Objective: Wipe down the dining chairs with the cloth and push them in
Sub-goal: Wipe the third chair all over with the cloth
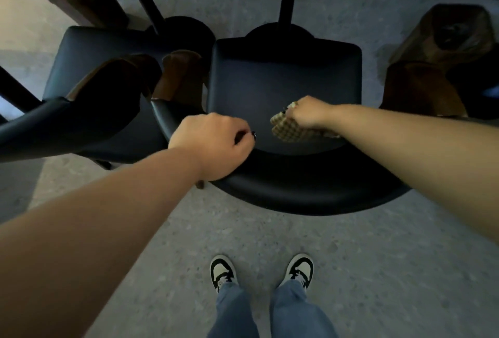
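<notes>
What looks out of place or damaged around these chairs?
Nothing stands out. The right hand holds the checked cloth on the dark chair; the left hand grips its backrest. No spills or damage show.

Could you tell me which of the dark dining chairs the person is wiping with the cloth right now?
The middle chair, directly ahead of the person: the right hand presses the checked cloth on its seat and the left hand grips its backrest. The left chair is untouched.

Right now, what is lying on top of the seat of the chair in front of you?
On the seat, only the checked cloth lies, gripped by the right hand. The seat part under cloth and hand is covered, so unseen.
</notes>
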